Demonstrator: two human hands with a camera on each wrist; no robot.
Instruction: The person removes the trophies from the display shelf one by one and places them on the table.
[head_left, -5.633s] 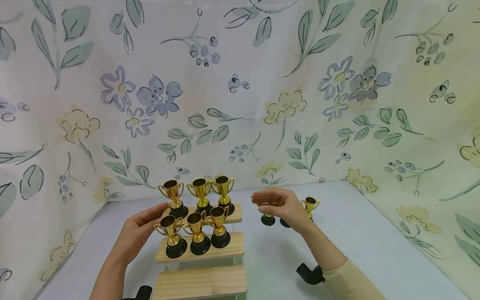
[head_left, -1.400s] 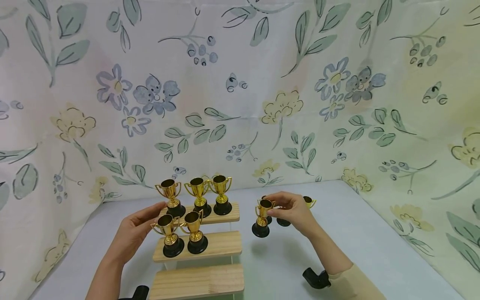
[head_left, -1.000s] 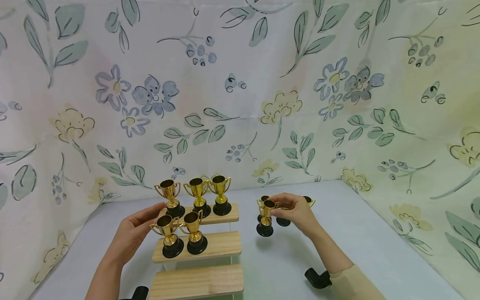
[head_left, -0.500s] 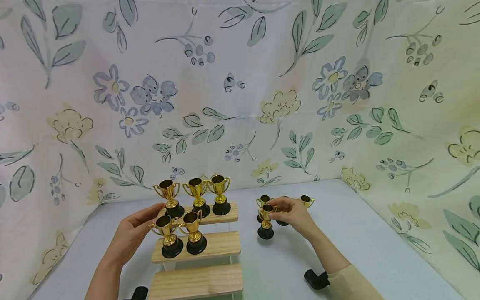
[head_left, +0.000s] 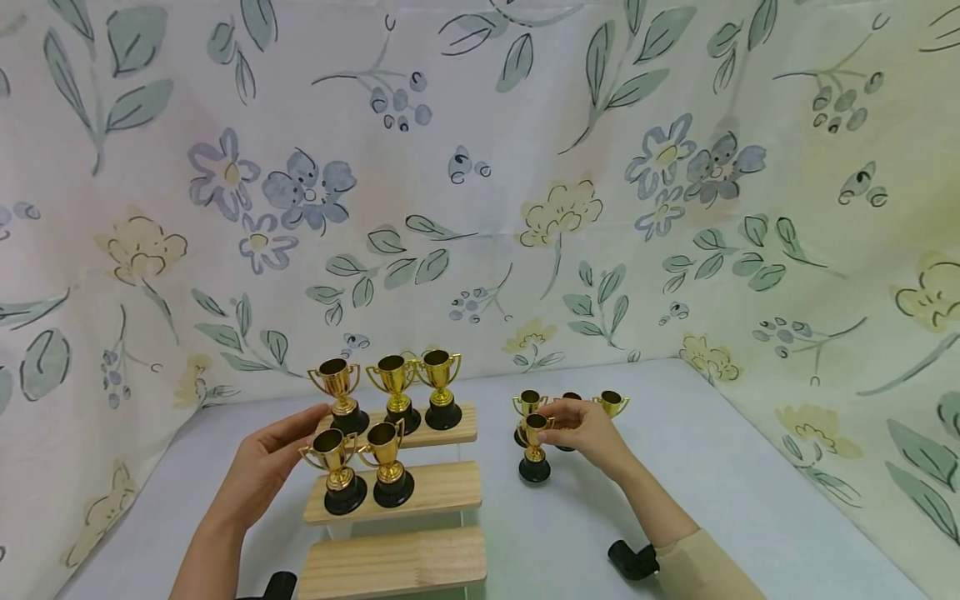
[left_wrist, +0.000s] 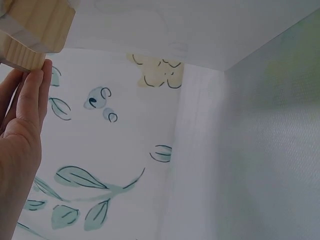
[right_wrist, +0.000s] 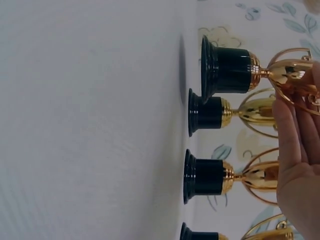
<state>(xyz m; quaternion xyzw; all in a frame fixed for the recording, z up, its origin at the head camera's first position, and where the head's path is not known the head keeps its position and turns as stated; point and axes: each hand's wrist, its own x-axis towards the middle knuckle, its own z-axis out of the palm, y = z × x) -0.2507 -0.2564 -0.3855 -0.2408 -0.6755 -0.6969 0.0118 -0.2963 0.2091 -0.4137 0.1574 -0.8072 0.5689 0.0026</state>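
My right hand (head_left: 594,435) pinches a small gold trophy (head_left: 534,468) with a black base by its cup, upright at the table's right side. In the right wrist view a thin gap shows between that base and the table. Just behind it stand three more trophies, one of them a gold trophy (head_left: 611,403) at the right end. My left hand (head_left: 268,462) holds the left end of the top shelf of a wooden stepped stand (head_left: 442,483). Three trophies stand on this top shelf; two, including the copper-toned trophy (head_left: 388,467), are on the middle shelf.
The stand's bottom shelf (head_left: 397,560) lies nearest the viewer. A white surface (head_left: 720,467) spreads to the right, backed by a floral cloth (head_left: 480,208). Black curved wrist pieces, such as the right one (head_left: 633,560), sit by both forearms.
The right trophy of the middle shelf has left the stand in my right hand. It has come down slightly toward the table in front of the others. The left hand keeps its place.
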